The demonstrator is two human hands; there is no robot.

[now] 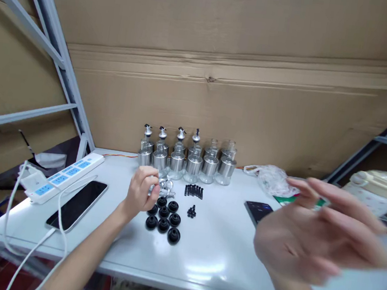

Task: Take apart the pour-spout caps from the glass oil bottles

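My left hand [143, 188] is closed, fingers curled and thumb against them, beside a small heap of silvery metal spout parts [166, 186]; whatever it may hold is hidden. Just in front lie several round black stoppers [163, 225]. My right hand [319, 238] is raised at the right, palm showing and fingers apart, smeared by motion, with nothing seen in it. Glass bottles with metal sleeves [193, 166] stand in two rows at the back, and several in the rear row carry pour spouts [181, 134]. Small black strips [194, 191] and tiny black pieces [191, 211] lie mid-table.
A power strip [66, 177] and a tablet [77, 204] with white cables lie at the left. A phone [258, 210] is partly behind my right hand. Clear plastic bags [271, 179] and a lidded white container [378, 189] sit at the right. Cardboard [219, 106] walls the back.
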